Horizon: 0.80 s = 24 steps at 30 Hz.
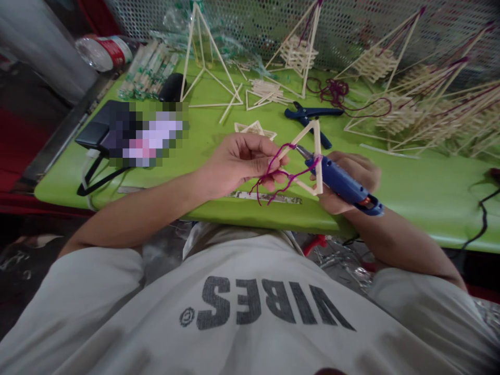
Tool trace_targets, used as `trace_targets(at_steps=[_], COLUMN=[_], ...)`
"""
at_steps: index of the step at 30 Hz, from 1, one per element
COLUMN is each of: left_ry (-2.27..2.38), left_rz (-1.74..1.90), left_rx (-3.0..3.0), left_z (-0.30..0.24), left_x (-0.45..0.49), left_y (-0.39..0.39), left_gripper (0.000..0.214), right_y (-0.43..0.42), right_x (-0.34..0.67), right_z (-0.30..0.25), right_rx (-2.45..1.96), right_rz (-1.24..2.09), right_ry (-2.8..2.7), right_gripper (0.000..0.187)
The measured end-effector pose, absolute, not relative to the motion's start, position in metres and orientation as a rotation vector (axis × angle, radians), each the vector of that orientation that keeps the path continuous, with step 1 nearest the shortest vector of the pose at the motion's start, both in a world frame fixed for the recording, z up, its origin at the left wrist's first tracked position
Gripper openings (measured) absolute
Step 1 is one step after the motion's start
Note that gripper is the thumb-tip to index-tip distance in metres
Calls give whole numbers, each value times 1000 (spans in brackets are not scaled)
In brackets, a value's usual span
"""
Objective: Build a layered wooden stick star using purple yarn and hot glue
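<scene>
My left hand [250, 162] is closed on a small triangular frame of wooden sticks [318, 138], holding it by its left side. Purple yarn [291, 179] is wound on the frame, its loose ends dangling below my fingers. My right hand [351, 177] grips a blue glue gun [344, 182], whose metal nozzle touches or nearly touches the yarn on the frame's upper stick. Just beyond my left hand lie flat stick triangles [255, 129]. Blue-handled cutters [312, 114] rest behind the frame. Some fingers of my right hand are hidden by the glue gun.
A stick pyramid [211, 67], loose sticks [267, 91] and a tangle of purple yarn [336, 91] stand or lie behind. Finished-looking stick structures [414, 109] crowd the right back. At left are wrapped stick bundles [146, 73], a black box [103, 122] and a plastic bottle [103, 52].
</scene>
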<state>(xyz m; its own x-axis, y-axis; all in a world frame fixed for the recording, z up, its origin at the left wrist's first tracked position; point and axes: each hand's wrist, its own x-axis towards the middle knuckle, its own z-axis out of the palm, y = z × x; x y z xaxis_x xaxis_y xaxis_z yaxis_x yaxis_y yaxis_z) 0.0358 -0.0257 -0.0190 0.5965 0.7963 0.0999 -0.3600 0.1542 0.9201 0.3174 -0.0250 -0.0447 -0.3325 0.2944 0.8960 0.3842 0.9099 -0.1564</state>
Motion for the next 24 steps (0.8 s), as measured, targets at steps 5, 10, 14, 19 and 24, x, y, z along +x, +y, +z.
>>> trace_targets(at_steps=[5, 10, 14, 19, 24], left_ry=[442, 429, 460, 529, 483], left_rz=[857, 885, 902, 911, 829], left_rx=[1132, 1092, 1096, 1166, 1223], left_z=[-18, -12, -7, -9, -9], left_x=[35, 35, 34, 31, 28], left_y=[-25, -27, -28, -27, -27], left_gripper=[45, 40, 43, 46, 48], right_y=[-23, -20, -18, -20, -29], right_x=[315, 318, 322, 321, 316], right_z=[-41, -45, -51, -47, -40], right_rx=[-461, -429, -473, -475, -606], right_rz=[-65, -77, -87, -70, -22], right_ry=[-1938, -1920, -1903, -1869, -1865], right_gripper=[30, 27, 21, 22, 20])
